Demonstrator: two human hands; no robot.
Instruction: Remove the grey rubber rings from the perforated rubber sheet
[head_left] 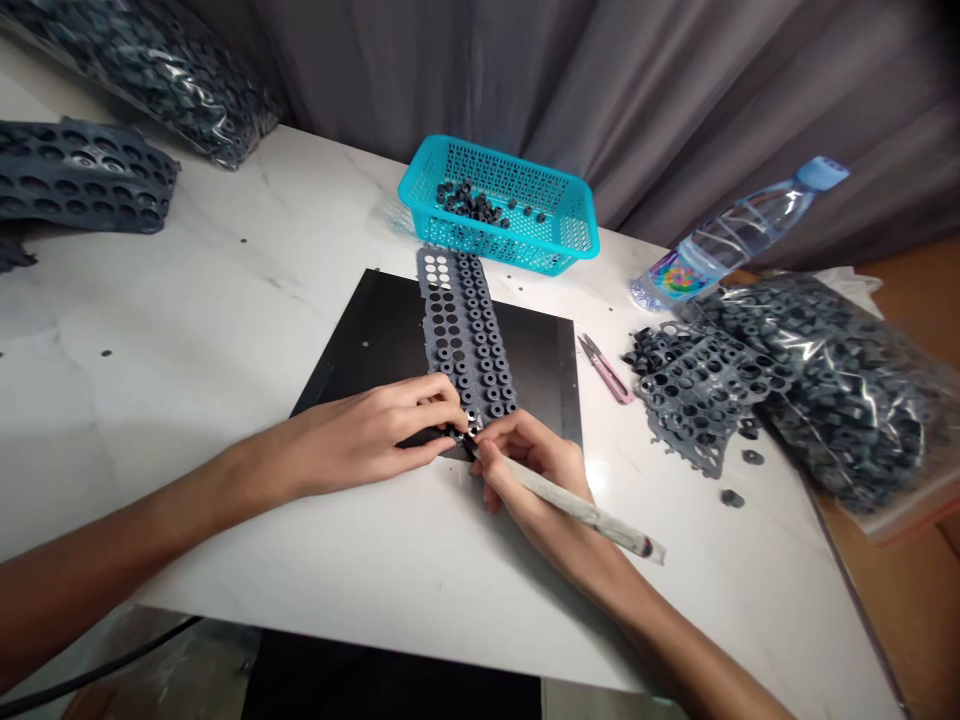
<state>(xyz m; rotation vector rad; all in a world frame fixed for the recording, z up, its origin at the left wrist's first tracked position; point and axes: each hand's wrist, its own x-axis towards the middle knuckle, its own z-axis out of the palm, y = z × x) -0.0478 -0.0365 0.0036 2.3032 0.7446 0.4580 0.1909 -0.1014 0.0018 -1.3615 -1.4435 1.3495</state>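
A long grey rubber strip full of small ring parts lies on a black mat in the middle of the white table. My left hand pinches the strip's near end, fingers closed on it. My right hand grips a pale wrapped stick tool like a pen, its tip pressed at the strip's near end beside my left fingertips. Some holes at the strip's far end are punched out and show white.
A turquoise basket with several loose black rings stands behind the mat. Pink snips, spent grey strips, a bag of rings and a water bottle lie right. More strips and a bag sit far left.
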